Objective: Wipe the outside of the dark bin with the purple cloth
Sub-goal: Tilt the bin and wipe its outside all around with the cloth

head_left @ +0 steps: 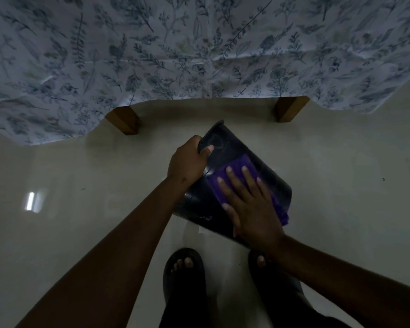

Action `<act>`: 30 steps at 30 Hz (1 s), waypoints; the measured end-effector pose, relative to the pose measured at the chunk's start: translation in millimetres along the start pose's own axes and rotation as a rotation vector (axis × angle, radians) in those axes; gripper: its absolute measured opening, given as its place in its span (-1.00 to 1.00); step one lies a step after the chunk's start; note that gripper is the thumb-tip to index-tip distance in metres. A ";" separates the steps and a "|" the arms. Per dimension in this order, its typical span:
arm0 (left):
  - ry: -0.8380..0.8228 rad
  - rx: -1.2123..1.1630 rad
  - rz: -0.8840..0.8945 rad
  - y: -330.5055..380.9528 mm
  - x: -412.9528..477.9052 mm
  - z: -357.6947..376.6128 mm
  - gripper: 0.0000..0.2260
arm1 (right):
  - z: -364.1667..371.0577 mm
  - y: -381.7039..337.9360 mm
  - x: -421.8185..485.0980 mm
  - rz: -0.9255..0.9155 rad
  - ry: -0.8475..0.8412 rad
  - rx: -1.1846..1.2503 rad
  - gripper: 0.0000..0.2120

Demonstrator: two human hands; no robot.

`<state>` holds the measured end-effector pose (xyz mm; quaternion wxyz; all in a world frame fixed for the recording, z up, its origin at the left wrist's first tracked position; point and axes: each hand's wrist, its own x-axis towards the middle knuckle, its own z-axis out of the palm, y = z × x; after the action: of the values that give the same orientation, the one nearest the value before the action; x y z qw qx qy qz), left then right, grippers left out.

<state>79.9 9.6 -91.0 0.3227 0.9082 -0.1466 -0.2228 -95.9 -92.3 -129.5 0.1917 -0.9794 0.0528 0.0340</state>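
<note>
The dark bin [265, 171] is tipped over above the pale floor, its outer wall facing up at me. My left hand [187, 159] grips its rim at the far end, thumb inside the edge. A purple cloth [232, 170] lies flat on the bin's side. My right hand [249, 204] presses on the cloth with fingers spread, covering most of it; cloth edges show past the fingertips and at the right side.
A bed draped in a leaf-patterned sheet [199, 55] fills the top, with two wooden legs [124, 120] [289, 108] just beyond the bin. My feet in dark sandals [184, 273] stand right below the bin. The glossy floor [81, 185] spreads left and right.
</note>
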 end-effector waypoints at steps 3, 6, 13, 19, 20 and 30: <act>-0.010 -0.013 0.019 2.8 0.6 -0.5 -0.78 | -4.3 9.9 16.8 0.078 0.048 0.070 -0.49; -0.023 -0.036 0.040 3.0 -1.4 -2.4 -0.76 | -13.0 42.5 75.3 0.343 0.045 0.304 -0.49; 0.020 -0.016 -0.012 -1.4 -2.7 -0.9 -0.77 | -13.1 17.0 38.8 0.155 0.029 0.136 -0.50; -0.047 -0.024 0.065 5.4 -1.5 -6.1 -0.77 | -13.6 34.9 51.5 0.108 0.074 0.114 -0.54; -0.077 -0.039 0.082 5.8 -3.5 -8.9 -0.78 | -18.3 42.4 64.6 0.190 0.060 0.199 -0.54; -0.023 -0.094 0.042 -4.9 -11.8 -5.3 -0.76 | -10.4 16.5 29.5 0.060 0.017 0.108 -0.49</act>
<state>73.0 20.9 -86.8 0.3679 0.8860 -0.1589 -0.2331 -68.1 -114.1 -128.6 0.2425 -0.9659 0.0857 0.0286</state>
